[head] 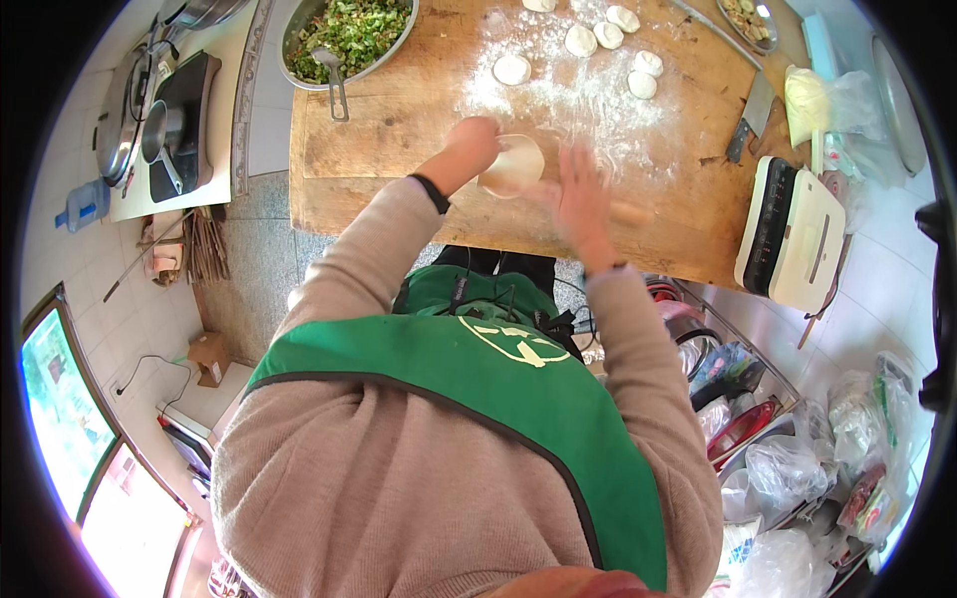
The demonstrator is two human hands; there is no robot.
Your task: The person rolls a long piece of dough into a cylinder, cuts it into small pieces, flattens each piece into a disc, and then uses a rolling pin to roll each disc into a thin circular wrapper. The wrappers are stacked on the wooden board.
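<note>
My left hand [472,147] pinches the left edge of a thin, round dough wrapper [518,168] lying on the wooden table [359,187]. Blurred by motion, my right hand [582,196] presses with its palm over a small wooden rolling pin [632,214], fingers stretched forward. The pin's other end reaches the wrapper's lower right edge; the hand hides its middle. Beyond the hands, a flattened dough ball [512,70] sits in scattered white flour [568,101]. Several more dough balls [581,41] lie farther back, some touching each other.
A metal bowl [288,56] of chopped green filling, with a slotted spoon [338,86], stands back left. At right are a cleaver [750,116], a white appliance [800,235] and a bag of yellow powder [806,105]. A saucepan [162,131] rests on the left-hand cooktop [196,112].
</note>
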